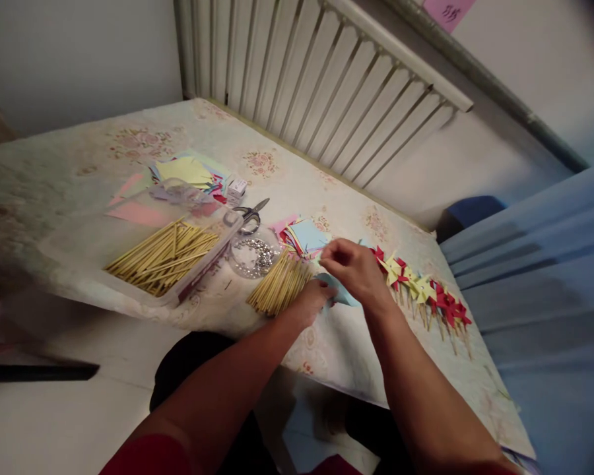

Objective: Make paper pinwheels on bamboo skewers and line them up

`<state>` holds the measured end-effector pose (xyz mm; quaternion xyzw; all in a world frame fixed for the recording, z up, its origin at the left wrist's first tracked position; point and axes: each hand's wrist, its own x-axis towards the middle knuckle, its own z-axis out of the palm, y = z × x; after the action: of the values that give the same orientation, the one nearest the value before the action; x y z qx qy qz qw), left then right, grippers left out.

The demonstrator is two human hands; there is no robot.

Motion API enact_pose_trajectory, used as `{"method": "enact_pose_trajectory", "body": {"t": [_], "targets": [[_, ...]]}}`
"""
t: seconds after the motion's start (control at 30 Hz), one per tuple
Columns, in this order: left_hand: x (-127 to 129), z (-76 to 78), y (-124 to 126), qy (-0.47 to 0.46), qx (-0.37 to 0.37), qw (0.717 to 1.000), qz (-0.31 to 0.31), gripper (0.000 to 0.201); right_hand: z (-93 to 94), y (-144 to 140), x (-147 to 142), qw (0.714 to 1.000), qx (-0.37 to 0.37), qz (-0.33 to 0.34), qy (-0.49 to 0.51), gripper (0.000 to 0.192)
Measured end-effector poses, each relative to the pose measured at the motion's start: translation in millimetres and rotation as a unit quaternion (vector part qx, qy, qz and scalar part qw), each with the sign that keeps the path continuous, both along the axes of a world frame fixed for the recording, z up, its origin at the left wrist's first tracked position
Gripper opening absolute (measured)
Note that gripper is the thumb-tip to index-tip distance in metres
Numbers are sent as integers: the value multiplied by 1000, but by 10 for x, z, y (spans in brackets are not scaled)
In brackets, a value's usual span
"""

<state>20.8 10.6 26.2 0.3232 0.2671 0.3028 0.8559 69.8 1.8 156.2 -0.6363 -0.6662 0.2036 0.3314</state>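
Note:
My left hand (311,300) grips a light blue piece of paper (345,294) low over the table. Just above the paper, my right hand (352,265) has its thumb and fingertips pinched together; anything between them is too small to tell. Beside my left hand lies a loose pile of thin yellow sticks (277,288). Behind both hands is a stack of coloured paper squares (307,235), pale blue on top. Right of my right hand, red and yellow paper pinwheels (418,288) on sticks lie in a row.
A round clear dish (234,262) holds small shiny pieces. Behind it lie scissors (250,215) and a small white box (236,189). To the left, a clear plastic tub (208,262) holds more sticks, with coloured paper sheets (185,170) behind. A radiator (321,86) borders the flowered tablecloth.

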Motion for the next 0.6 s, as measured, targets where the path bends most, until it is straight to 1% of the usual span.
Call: {"method": "enact_pose_trajectory", "body": {"t": [0.03, 0.1, 0.2, 0.27, 0.37, 0.43, 0.5, 0.6], "targets": [[15, -27, 1, 3, 4, 1000, 2, 15, -57, -181, 144, 999, -8, -42, 31, 7], [35, -87, 8, 11, 16, 1000, 2, 13, -253, -529, 405, 989, -21, -120, 84, 8], [57, -165, 25, 33, 30, 999, 2, 13, -665, -967, 684, 967, -42, -222, 114, 10], [64, -181, 33, 33, 36, 999, 0, 15, -946, -1176, 788, 955, -45, -270, 113, 12], [57, -144, 32, 18, 34, 999, -13, 16, -1285, -1360, 847, 950, -62, -295, 85, 15], [47, -101, 28, 15, 31, 999, -13, 17, -1431, -1410, 845, 954, -59, -294, 28, 16], [41, -69, 27, 14, 30, 999, -13, 19, -1511, -1422, 827, 959, -49, -275, -33, 18], [46, -57, 33, 1, 24, 1000, -14, 23, -1530, -1395, 804, 966, -53, -232, -104, 19]]}}
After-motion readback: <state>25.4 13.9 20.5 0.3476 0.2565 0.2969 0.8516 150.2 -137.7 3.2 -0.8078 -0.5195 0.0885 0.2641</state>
